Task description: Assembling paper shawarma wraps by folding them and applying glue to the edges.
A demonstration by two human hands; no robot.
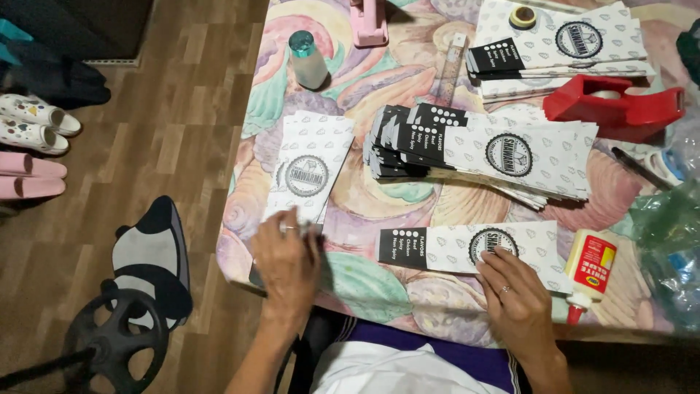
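My left hand [286,264] presses flat on the near end of a white printed paper sleeve [310,164] at the table's left edge. My right hand [516,298] rests its fingertips on another flat paper sleeve [456,246], white with a black end, lying crosswise near the front. A fanned pile of the same sleeves [481,149] lies in the middle, beyond both hands. A white glue bottle [589,271] with a red label and red tip lies just right of my right hand.
The table [379,284] has a pastel swirl cloth. At the back are a second sleeve stack [561,44], a tape roll [522,17], a red tape dispenser [612,102], a clear bottle [306,60], a pink stapler [368,23]. Plastic bags [667,248] sit right; a chair base [117,335] and shoes [36,124] left.
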